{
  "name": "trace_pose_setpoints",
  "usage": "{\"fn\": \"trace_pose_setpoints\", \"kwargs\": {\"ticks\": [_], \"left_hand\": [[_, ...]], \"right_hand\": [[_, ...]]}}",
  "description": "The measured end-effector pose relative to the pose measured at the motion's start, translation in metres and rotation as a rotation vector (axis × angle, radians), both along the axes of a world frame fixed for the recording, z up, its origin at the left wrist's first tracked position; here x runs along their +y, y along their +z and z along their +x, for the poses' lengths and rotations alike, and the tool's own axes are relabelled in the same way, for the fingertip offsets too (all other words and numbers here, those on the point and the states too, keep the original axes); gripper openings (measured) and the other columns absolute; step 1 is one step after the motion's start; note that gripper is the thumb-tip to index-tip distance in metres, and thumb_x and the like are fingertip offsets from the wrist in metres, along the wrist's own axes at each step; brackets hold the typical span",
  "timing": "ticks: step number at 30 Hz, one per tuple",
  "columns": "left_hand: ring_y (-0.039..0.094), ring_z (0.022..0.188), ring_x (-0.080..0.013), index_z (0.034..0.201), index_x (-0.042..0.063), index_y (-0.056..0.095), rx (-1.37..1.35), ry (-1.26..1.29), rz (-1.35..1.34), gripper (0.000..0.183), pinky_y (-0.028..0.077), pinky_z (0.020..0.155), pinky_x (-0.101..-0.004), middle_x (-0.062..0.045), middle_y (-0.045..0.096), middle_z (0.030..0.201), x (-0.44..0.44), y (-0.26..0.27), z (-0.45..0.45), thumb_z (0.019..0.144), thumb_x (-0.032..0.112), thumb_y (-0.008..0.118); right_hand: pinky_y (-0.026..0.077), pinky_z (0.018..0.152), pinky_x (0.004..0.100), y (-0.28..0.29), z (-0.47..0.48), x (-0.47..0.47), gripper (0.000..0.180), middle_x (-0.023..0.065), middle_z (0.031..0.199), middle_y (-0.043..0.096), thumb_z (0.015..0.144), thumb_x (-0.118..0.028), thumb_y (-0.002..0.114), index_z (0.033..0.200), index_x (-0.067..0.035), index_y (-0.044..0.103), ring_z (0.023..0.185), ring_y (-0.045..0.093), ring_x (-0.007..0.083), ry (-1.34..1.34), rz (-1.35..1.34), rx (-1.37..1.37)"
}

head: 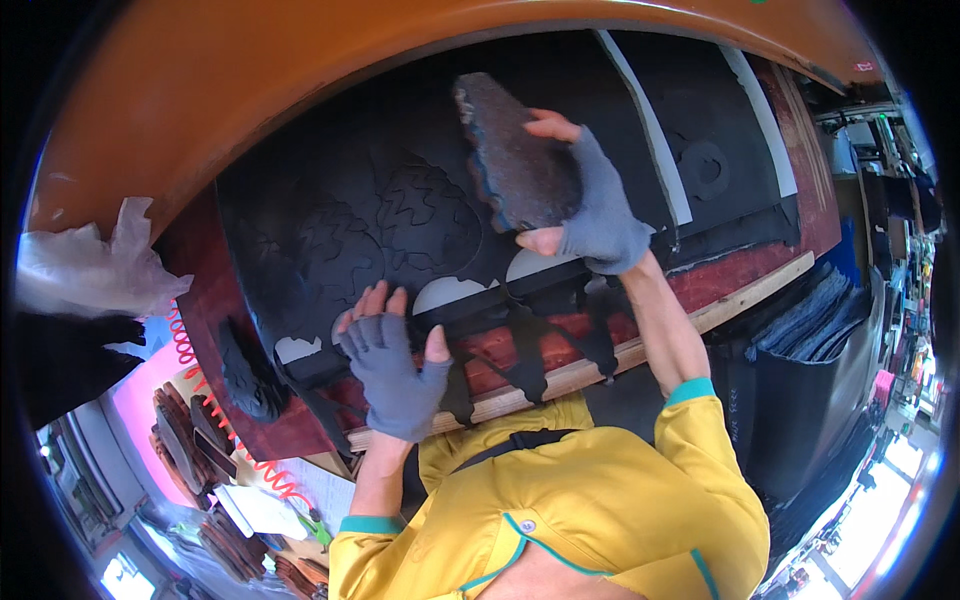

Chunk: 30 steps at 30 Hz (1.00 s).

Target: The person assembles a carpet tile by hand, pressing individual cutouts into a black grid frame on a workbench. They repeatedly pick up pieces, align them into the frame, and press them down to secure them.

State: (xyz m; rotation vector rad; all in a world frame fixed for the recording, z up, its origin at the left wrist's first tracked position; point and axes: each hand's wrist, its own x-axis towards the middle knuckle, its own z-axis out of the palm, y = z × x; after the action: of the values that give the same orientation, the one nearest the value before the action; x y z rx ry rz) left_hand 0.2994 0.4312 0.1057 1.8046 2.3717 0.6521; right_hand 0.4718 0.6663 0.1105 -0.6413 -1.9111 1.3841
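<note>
My right hand [592,199], in a grey fingerless glove, grips a sole-shaped cutting die [521,157] by its edge and holds it over black sheet material [555,82]. Its underside is hidden. My left hand [397,360], gloved the same way, has its fingers spread over the near edge of the sheet and holds nothing. Wavy-edged sole shapes [424,217] show as cut lines in the sheet, left of the die. White patches show at cut-outs [454,292] along its near edge. Black scrap webbing [529,352] hangs over the red board.
An orange machine housing [262,60] arches over the far side. A wooden strip [555,382] edges the red board [757,262]. Stacked black cut pieces [251,375] lie at left. More dies [180,442] and a red coiled hose [199,382] are lower left; black sheets [810,322] stand at right.
</note>
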Motion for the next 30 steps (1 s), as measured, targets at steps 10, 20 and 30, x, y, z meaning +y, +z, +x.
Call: {"fn": "trace_pose_setpoints", "kwargs": {"ticks": [10,20,30], "left_hand": [[0.047,0.132,-0.0324,0.128,0.007,0.061,0.221,-0.066,0.262,0.05,0.026,0.111,-0.0499,-0.011,0.055,0.138,0.06,-0.073,0.05,0.086,0.035,0.06],[0.054,0.125,-0.0325,0.121,0.004,0.065,0.285,-0.053,0.35,0.047,0.032,0.103,-0.0483,-0.012,0.06,0.131,0.085,-0.077,0.043,0.085,0.035,0.058],[0.053,0.123,-0.0339,0.125,0.005,0.061,0.297,-0.047,0.358,0.051,0.037,0.099,-0.0517,-0.013,0.059,0.131,0.171,-0.067,-0.011,0.083,0.034,0.063]], "right_hand": [[0.034,0.111,0.0531,-0.042,0.029,-0.04,0.099,0.0204,0.149,0.04,0.065,-0.044,0.09,0.144,-0.013,0.04,0.13,0.047,0.0413,-0.381,0.714,-0.513],[0.041,0.102,0.0467,-0.051,0.023,-0.022,0.083,0.014,0.137,0.056,0.064,-0.049,0.09,0.131,-0.015,0.052,0.117,0.056,0.0322,-0.471,0.682,-0.494],[0.043,0.096,0.0436,-0.04,-0.037,0.06,0.081,0.0167,0.135,0.056,0.065,-0.034,0.091,0.13,-0.007,0.052,0.114,0.058,0.0333,-0.52,0.701,-0.369]]}}
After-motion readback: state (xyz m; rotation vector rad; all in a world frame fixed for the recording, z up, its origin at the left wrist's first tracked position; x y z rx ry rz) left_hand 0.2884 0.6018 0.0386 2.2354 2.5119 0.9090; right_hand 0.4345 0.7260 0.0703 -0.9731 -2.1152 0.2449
